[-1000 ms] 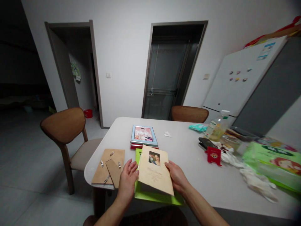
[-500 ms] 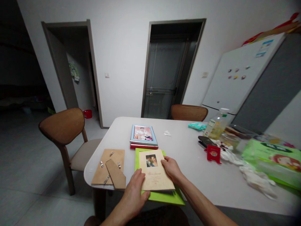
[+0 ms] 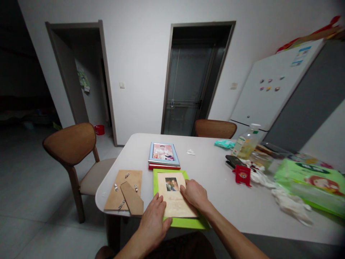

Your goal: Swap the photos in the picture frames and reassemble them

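Observation:
A lime-green picture frame [image 3: 185,223] lies at the table's near edge, and a cream card [image 3: 176,208] printed with a small photo of two people lies within its border. My left hand [image 3: 154,218] is closed at the lower left of the frame, fingers along the side and thumb at the bottom edge. With bent fingers, my right hand [image 3: 194,194] presses on the card's right side. To the left is a brown backing board [image 3: 114,187] with metal clips and an easel leg [image 3: 132,199]. What lies beneath the card is hidden.
Beyond the green frame sit a light-blue picture frame [image 3: 164,154] and a red frame [image 3: 164,167] under it. At right are a bottle [image 3: 245,144], a black wallet-like item [image 3: 234,162], a red stand [image 3: 243,176], crumpled tissues [image 3: 291,207] and a green tissue pack [image 3: 309,181].
My right hand has moved from the card's right edge onto its surface. The card now lies flatter and lower within the green frame. My left hand stays nearly in place.

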Demonstrator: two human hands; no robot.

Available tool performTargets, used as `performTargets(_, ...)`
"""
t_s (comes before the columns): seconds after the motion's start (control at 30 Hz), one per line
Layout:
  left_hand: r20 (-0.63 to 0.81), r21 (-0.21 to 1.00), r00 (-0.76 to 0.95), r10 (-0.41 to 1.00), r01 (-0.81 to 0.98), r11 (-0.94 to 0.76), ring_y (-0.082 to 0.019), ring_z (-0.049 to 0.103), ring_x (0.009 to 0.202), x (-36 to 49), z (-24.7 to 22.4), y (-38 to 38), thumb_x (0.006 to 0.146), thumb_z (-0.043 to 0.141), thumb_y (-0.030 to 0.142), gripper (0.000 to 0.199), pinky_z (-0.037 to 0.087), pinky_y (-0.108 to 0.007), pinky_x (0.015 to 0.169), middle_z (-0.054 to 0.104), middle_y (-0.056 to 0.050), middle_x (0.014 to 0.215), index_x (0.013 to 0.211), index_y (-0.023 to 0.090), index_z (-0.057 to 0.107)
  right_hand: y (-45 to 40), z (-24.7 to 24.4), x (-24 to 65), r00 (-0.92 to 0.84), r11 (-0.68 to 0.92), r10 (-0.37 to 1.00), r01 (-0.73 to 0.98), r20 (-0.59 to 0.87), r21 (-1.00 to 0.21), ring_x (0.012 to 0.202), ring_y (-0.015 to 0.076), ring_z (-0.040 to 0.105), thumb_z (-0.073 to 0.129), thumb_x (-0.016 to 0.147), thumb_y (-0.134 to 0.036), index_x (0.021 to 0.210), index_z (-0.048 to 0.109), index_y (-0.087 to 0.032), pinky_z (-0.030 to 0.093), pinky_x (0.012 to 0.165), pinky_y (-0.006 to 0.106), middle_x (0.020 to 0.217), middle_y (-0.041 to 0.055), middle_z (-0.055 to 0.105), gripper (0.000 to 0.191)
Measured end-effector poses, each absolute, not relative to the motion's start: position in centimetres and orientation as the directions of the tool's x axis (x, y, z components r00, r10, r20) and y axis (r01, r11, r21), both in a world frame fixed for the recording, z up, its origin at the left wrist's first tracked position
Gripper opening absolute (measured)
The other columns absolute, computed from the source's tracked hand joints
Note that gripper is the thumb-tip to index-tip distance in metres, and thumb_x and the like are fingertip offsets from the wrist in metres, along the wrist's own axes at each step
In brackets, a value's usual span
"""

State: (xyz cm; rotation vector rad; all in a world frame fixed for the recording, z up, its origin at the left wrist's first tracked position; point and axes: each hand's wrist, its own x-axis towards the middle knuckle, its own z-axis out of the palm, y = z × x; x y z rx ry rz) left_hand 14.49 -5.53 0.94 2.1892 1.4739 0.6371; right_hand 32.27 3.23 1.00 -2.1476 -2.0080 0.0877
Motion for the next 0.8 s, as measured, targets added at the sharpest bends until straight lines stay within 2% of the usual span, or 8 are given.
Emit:
performTargets(0.13, 0.206, 0.600, 0.346, 0.915, 0.694, -0.397, -0.023, 0.027, 0.122, 13.1, 0.5, -5.8, 0.071, 0.049, 0.025, 0.045, 0.025, -0.041, 0.101, 0.038, -0.012, 0.129, 0.114, 0.012, 0.047, 2.9, 1.3, 32.2, 0.047, -0.029, 0.994, 0.983, 0.097, -0.183, 0.075, 0.0221, 0.057, 0.040, 0.073, -0.031, 0.093, 0.058, -0.013, 0.039, 0.062, 0.030, 0.088, 0.0131, 0.059, 0.032)
performTargets(0.23, 0.279, 0.576, 0.281, 0.918, 0.716, -0.394, -0.021, 0.026, 0.123, 10.1, 0.6, -5.8, 0.071, 0.047, 0.022, 0.048, 0.024, -0.043, 0.101, 0.035, -0.010, 0.131, 0.118, 0.016, 0.042, 2.4, 1.9, 31.2, -0.003, 0.041, 0.990, 0.963, 0.139, -0.267, 0.080, 0.0203, 0.055, 0.039, 0.076, -0.031, 0.101, 0.056, -0.014, 0.038, 0.066, 0.028, 0.093, 0.0119, 0.057, 0.034)
performTargets(0.37, 0.271, 0.515, 0.132, 0.953, 0.817, -0.260, -0.022, 0.026, 0.123, 4.7, 0.5, -5.5, 0.066, 0.052, 0.023, 0.055, 0.023, -0.041, 0.101, 0.034, -0.011, 0.132, 0.120, 0.015, 0.040, 1.0, 2.6, 27.0, -0.229, 0.304, 0.948, 0.855, 0.221, -0.420, 0.088, 0.0173, 0.051, 0.040, 0.077, -0.029, 0.104, 0.055, -0.015, 0.035, 0.075, 0.025, 0.096, 0.0100, 0.056, 0.034)
performTargets(0.5, 0.185, 0.418, 0.028, 0.982, 0.903, -0.104, -0.026, 0.028, 0.122, 0.8, -0.7, -5.3, 0.060, 0.059, 0.023, 0.056, 0.023, -0.040, 0.101, 0.037, -0.013, 0.129, 0.114, 0.013, 0.046, -0.7, 2.6, 21.3, -0.453, 0.516, 0.856, 0.743, 0.248, -0.426, 0.088, 0.0198, 0.047, 0.046, 0.073, -0.036, 0.103, 0.055, -0.019, 0.033, 0.078, 0.030, 0.092, 0.0085, 0.055, 0.036)
performTargets(0.6, 0.191, 0.382, 0.022, 0.981, 0.920, -0.094, -0.023, 0.030, 0.121, -0.5, -1.6, -5.1, 0.060, 0.057, 0.018, 0.054, 0.024, -0.038, 0.101, 0.039, -0.012, 0.129, 0.113, 0.014, 0.047, -1.4, 1.9, 18.3, -0.509, 0.547, 0.836, 0.739, 0.205, -0.393, 0.088, 0.0231, 0.044, 0.055, 0.063, -0.046, 0.100, 0.055, -0.019, 0.033, 0.076, 0.035, 0.092, 0.0090, 0.053, 0.045)
performTargets(0.67, 0.204, 0.389, 0.038, 0.978, 0.914, -0.116, -0.021, 0.032, 0.120, -0.9, -1.9, -5.0, 0.059, 0.057, 0.016, 0.053, 0.025, -0.036, 0.100, 0.041, -0.011, 0.127, 0.112, 0.014, 0.048, -1.3, 1.2, 17.2, -0.517, 0.548, 0.834, 0.729, 0.194, -0.411, 0.089, 0.0232, 0.043, 0.059, 0.058, -0.041, 0.099, 0.054, -0.019, 0.034, 0.076, 0.035, 0.094, 0.0088, 0.050, 0.047)
performTargets(0.8, 0.213, 0.436, 0.044, 0.976, 0.890, -0.135, -0.023, 0.039, 0.115, -1.1, -1.4, -4.6, 0.057, 0.060, 0.016, 0.050, 0.030, -0.035, 0.098, 0.047, -0.011, 0.122, 0.107, 0.015, 0.052, -1.0, 0.9, 16.8, -0.505, 0.517, 0.840, 0.636, 0.198, -0.572, 0.090, 0.0212, 0.042, 0.063, 0.054, -0.037, 0.106, 0.051, -0.018, 0.037, 0.077, 0.031, 0.095, 0.0079, 0.046, 0.057)
